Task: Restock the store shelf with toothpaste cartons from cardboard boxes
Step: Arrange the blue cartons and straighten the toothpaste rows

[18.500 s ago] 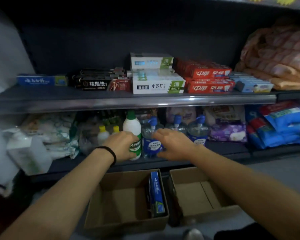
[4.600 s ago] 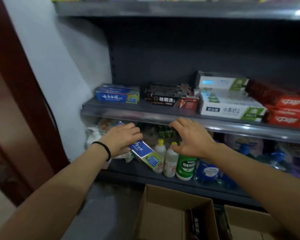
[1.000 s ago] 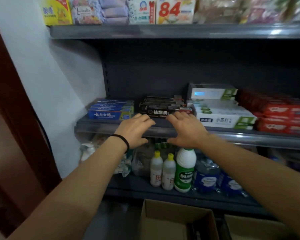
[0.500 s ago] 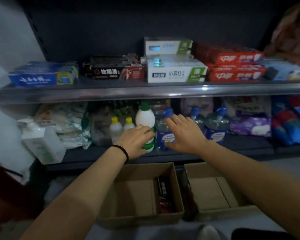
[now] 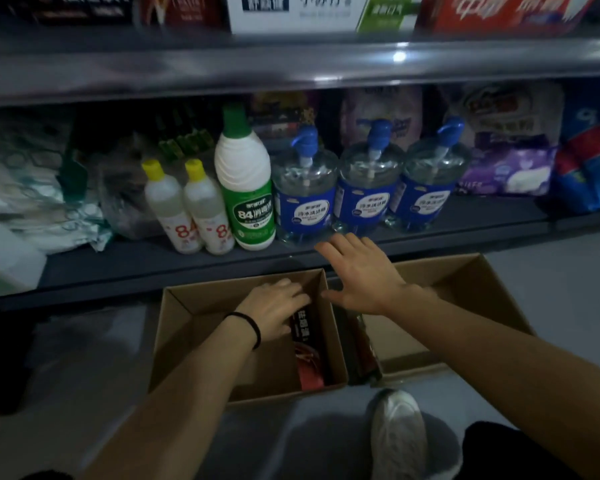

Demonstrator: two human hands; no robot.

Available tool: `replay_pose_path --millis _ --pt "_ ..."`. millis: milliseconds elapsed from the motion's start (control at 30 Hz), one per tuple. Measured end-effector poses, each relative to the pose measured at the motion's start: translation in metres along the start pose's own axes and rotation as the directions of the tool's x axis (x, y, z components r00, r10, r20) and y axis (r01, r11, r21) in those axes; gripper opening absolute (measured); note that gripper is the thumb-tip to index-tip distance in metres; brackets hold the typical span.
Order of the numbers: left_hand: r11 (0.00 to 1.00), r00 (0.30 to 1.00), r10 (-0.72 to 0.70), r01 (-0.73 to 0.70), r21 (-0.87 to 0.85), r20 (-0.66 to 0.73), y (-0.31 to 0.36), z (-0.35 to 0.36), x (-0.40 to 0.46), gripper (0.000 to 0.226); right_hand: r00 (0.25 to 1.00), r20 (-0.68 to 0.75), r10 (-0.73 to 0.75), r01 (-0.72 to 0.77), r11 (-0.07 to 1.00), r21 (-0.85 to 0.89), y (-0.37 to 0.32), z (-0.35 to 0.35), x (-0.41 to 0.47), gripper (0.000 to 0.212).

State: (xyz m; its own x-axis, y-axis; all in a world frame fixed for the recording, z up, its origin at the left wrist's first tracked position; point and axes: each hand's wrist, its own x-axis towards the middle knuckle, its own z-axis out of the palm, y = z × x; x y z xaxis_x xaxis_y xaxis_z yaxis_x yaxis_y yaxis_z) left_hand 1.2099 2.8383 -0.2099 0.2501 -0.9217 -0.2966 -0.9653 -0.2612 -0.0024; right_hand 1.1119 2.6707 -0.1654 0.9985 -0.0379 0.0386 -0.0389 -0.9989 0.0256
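Two open cardboard boxes stand on the floor below the shelf, the left box (image 5: 174,327) and the right box (image 5: 465,271). A black and red toothpaste carton (image 5: 307,351) stands on edge against the left box's right wall. My left hand (image 5: 274,311) is down inside that box, fingers curled over the carton's far end. Held flat with spread fingers, my right hand (image 5: 361,275) hovers over the boxes' adjoining rims and holds nothing. Another dark carton (image 5: 355,344) shows at the right box's left side. White (image 5: 291,12) and red (image 5: 499,12) toothpaste cartons line the upper shelf (image 5: 291,64).
The lower shelf (image 5: 153,265) carries two small yellow-capped bottles (image 5: 187,216), a tall green-labelled bottle (image 5: 246,188), three blue pump bottles (image 5: 368,192) and soft packs at both ends. My grey shoe (image 5: 399,441) is on the floor just in front of the boxes.
The view has dropped and moved closer to the boxes. My left hand went from the lower shelf's bottles down into the left box onto the carton; my right hand lowered to the box rims.
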Motion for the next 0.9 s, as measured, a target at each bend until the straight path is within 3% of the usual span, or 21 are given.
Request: replay_pose_path --millis 333,633,900 --pt "0.982 0.957 0.171 -0.186 0.042 0.234 -0.009 0.075 0.057 0.053 0.997 0.076 -0.015 0.014 1.000 0.014 0.025 0.056 0.012 0.083" --pt "0.947 0.938 0.305 -0.318 0.055 0.166 -0.012 0.123 0.092 0.041 0.994 0.108 -0.013 0.007 0.999 0.052 0.037 0.089 0.012 0.081" --pt "0.944 0.928 0.329 -0.330 -0.020 0.173 -0.019 0.138 0.100 0.036 0.992 0.124 -0.019 0.013 0.998 0.054 0.032 0.094 0.018 0.081"
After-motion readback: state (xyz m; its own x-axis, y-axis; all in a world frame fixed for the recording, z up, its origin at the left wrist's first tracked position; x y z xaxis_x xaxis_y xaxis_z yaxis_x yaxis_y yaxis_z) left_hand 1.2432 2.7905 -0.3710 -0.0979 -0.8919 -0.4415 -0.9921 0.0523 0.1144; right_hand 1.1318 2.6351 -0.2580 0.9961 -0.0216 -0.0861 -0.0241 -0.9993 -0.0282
